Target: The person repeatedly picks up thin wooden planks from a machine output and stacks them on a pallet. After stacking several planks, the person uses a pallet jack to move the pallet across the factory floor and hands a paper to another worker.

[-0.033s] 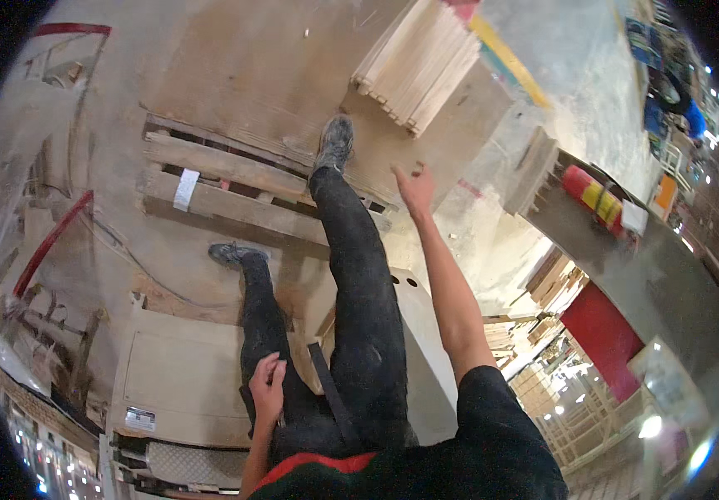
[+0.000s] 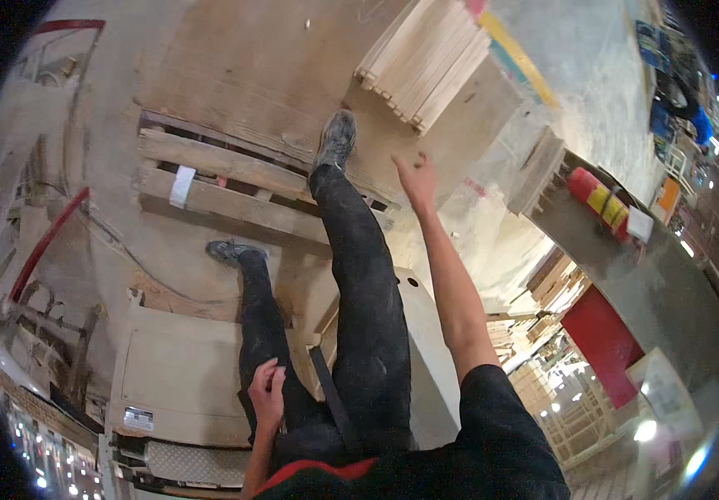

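Observation:
My right hand (image 2: 418, 182) is stretched forward in the air with its fingers apart and nothing in it. Beyond it, a stack of pale wooden strips (image 2: 426, 62) lies on a broad brown board (image 2: 251, 62). My left hand (image 2: 268, 392) hangs low by my left thigh, its fingers loosely bent and apart, holding nothing that I can see. My right shoe (image 2: 338, 137) is on the edge of the board, above a wooden pallet (image 2: 234, 200). The left shoe (image 2: 234, 252) stands on the floor in front of that pallet.
A beige machine cabinet (image 2: 180, 367) stands at the lower left, and a pale metal box (image 2: 426, 367) is beside my right leg. Red bent rails (image 2: 49, 243) are at the left. On the right, a red and yellow cylinder (image 2: 598, 200) lies on a grey surface (image 2: 651, 275).
The view has shifted slightly. My right hand's fingers look more spread than before. Both feet and my left hand stay about where they were.

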Action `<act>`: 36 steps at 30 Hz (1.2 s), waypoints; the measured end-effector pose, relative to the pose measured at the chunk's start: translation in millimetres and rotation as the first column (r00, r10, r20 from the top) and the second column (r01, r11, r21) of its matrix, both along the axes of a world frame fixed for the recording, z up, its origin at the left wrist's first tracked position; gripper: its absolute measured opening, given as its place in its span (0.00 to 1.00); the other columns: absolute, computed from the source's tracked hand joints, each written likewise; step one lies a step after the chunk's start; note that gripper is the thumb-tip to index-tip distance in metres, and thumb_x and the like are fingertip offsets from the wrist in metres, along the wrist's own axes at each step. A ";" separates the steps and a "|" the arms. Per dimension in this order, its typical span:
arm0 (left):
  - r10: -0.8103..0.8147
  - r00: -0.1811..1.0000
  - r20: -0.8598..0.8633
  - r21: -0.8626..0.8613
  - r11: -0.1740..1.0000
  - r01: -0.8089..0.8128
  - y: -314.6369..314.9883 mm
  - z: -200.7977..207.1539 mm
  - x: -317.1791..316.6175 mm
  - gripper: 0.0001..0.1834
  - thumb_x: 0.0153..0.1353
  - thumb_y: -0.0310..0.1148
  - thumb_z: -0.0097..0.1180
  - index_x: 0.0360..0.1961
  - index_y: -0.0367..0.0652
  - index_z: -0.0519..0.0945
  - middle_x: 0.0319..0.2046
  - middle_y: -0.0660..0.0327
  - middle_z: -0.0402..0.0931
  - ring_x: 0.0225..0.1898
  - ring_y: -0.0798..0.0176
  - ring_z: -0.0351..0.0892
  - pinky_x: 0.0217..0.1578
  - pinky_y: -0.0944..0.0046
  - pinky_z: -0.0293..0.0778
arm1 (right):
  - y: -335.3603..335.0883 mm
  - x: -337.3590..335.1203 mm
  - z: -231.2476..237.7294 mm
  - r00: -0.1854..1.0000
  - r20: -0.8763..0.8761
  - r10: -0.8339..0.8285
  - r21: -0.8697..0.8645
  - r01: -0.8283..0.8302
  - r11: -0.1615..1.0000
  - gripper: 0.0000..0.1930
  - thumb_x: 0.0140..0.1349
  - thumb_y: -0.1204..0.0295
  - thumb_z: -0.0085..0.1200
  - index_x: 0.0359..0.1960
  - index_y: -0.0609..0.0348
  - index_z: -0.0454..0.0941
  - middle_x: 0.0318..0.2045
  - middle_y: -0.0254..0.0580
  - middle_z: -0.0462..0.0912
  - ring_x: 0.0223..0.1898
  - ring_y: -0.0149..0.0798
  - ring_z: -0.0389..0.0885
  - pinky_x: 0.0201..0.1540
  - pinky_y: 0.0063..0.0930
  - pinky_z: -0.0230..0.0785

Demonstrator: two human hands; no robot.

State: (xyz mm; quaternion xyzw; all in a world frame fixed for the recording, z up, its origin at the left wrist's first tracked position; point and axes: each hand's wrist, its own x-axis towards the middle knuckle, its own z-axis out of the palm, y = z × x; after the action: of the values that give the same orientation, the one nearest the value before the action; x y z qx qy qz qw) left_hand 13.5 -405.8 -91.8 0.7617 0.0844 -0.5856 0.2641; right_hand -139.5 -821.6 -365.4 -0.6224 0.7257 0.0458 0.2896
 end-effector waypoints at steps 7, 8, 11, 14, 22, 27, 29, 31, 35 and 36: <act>-0.146 0.989 -0.002 0.253 0.957 0.142 -98.7 -49.1 -17.9 0.13 0.59 0.32 0.54 0.41 0.35 0.76 0.31 0.58 0.78 0.30 0.68 0.75 0.35 0.67 0.71 | -119.7 3.4 -184.7 0.983 -0.182 0.001 -0.127 -0.025 0.992 0.54 0.37 0.45 0.66 0.59 0.71 0.55 0.53 0.75 0.63 0.57 0.64 0.62 0.54 0.50 0.60; -0.167 0.986 0.006 0.275 0.948 0.159 -106.5 -52.7 -19.1 0.12 0.58 0.32 0.56 0.40 0.35 0.76 0.29 0.58 0.77 0.29 0.68 0.74 0.34 0.67 0.70 | -123.3 -8.9 -196.7 0.982 -0.188 -0.009 -0.138 -0.018 0.990 0.57 0.35 0.44 0.67 0.61 0.69 0.51 0.54 0.76 0.60 0.57 0.65 0.60 0.55 0.51 0.60; -0.232 0.973 -0.014 0.307 0.925 0.225 -117.9 -66.7 -23.9 0.13 0.58 0.33 0.56 0.39 0.34 0.76 0.29 0.57 0.77 0.29 0.67 0.74 0.34 0.66 0.71 | -136.8 -44.2 -216.0 0.973 -0.229 0.009 -0.158 -0.046 0.986 0.64 0.31 0.43 0.69 0.65 0.65 0.42 0.55 0.77 0.55 0.57 0.67 0.58 0.55 0.53 0.59; -0.319 0.947 -0.032 0.322 0.894 0.312 -121.8 -70.7 -28.4 0.14 0.61 0.36 0.53 0.41 0.34 0.76 0.31 0.55 0.77 0.32 0.63 0.78 0.34 0.64 0.73 | -147.1 -43.8 -223.0 0.960 -0.257 0.113 -0.115 -0.147 0.982 0.68 0.29 0.43 0.71 0.66 0.64 0.38 0.53 0.74 0.58 0.54 0.64 0.62 0.55 0.49 0.60; -0.223 0.968 -0.117 0.378 0.891 0.251 -155.9 -79.5 -20.5 0.15 0.62 0.34 0.53 0.46 0.37 0.76 0.35 0.58 0.77 0.36 0.65 0.76 0.39 0.68 0.72 | -162.4 -44.6 -227.1 0.980 -0.165 0.108 0.057 -0.100 0.993 0.71 0.29 0.50 0.74 0.66 0.56 0.28 0.55 0.78 0.53 0.55 0.67 0.60 0.56 0.48 0.59; -0.208 0.974 -0.089 0.370 0.901 0.226 -151.2 -80.6 -27.0 0.15 0.62 0.35 0.53 0.45 0.36 0.76 0.35 0.57 0.78 0.35 0.64 0.77 0.38 0.66 0.72 | -167.5 -44.6 -225.0 0.977 -0.210 0.045 0.037 -0.038 0.999 0.70 0.30 0.53 0.74 0.66 0.59 0.28 0.54 0.78 0.54 0.56 0.67 0.59 0.58 0.48 0.56; -0.252 0.963 -0.089 0.359 0.894 0.268 -155.3 -80.5 -28.1 0.15 0.62 0.35 0.53 0.45 0.36 0.76 0.35 0.56 0.78 0.36 0.64 0.77 0.38 0.66 0.73 | -166.7 -41.8 -225.4 0.972 -0.235 0.016 0.050 -0.004 0.999 0.70 0.30 0.54 0.73 0.66 0.58 0.27 0.55 0.80 0.51 0.57 0.68 0.57 0.59 0.50 0.55; -0.262 0.960 -0.096 0.361 0.890 0.279 -164.4 -79.5 -27.3 0.15 0.62 0.35 0.53 0.45 0.36 0.76 0.36 0.55 0.79 0.36 0.63 0.77 0.38 0.66 0.73 | -168.8 -42.5 -226.3 0.964 -0.264 -0.005 0.051 0.020 0.998 0.70 0.31 0.55 0.73 0.66 0.56 0.25 0.55 0.82 0.49 0.57 0.70 0.55 0.59 0.52 0.53; -0.187 0.974 -0.125 0.393 0.893 0.222 -173.5 -78.2 -29.4 0.15 0.63 0.35 0.52 0.46 0.36 0.76 0.35 0.54 0.79 0.37 0.63 0.78 0.39 0.66 0.73 | -174.6 -35.0 -220.7 0.977 -0.189 -0.102 0.038 0.111 0.993 0.68 0.34 0.54 0.71 0.65 0.59 0.25 0.55 0.83 0.50 0.58 0.71 0.54 0.60 0.53 0.52; -0.167 0.977 -0.132 0.395 0.895 0.206 -174.2 -78.0 -29.8 0.15 0.63 0.35 0.52 0.46 0.36 0.76 0.35 0.55 0.79 0.37 0.63 0.77 0.39 0.66 0.73 | -177.6 -34.1 -220.4 0.977 -0.150 -0.150 -0.001 0.152 0.988 0.68 0.34 0.54 0.71 0.65 0.60 0.25 0.54 0.84 0.51 0.58 0.71 0.54 0.60 0.53 0.52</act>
State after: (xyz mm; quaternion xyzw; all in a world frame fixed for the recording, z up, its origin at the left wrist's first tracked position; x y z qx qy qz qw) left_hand -16.3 -580.1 -169.8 0.7759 0.1432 -0.6132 0.0381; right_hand -173.6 -999.2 -585.8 -0.5589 0.7903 0.0741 0.2401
